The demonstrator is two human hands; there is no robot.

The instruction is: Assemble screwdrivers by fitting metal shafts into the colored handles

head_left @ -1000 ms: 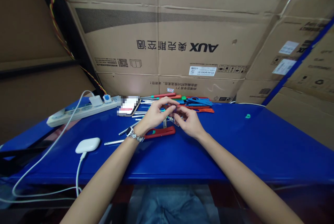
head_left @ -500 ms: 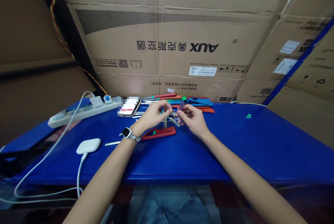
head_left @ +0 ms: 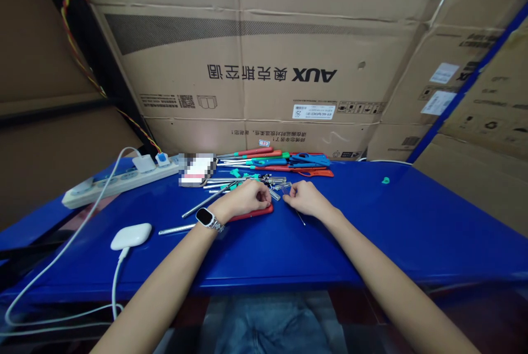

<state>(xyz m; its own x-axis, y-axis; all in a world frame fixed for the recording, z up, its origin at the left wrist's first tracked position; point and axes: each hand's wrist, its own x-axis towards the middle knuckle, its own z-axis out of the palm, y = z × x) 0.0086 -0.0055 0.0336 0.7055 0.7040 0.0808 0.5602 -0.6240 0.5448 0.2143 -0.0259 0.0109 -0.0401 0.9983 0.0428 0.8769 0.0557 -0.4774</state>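
"So, any containers?"

"Yes: a white earbud case (head_left: 131, 236), lid down and its inside hidden, left of the phone (head_left: 198, 169) and nearer the person. Clear tubes (head_left: 274, 194) lie right of the phone; I can't tell whether they hold anything."

"And room to move?"

"Far right of the phone, past both hands, the blue table (head_left: 371, 233) lies open around one small green piece (head_left: 385, 180). Cardboard (head_left: 264, 84) stands behind the phone."

"The hands?"

"Both are right of the phone. The right hand (head_left: 307, 198) is closed around a small screwdriver (head_left: 285, 191), its thin shaft slanting toward the person. The left hand (head_left: 248, 198) curls, palm down, over a red lighter (head_left: 259, 213); whether its fingers pinch anything, I can't tell."
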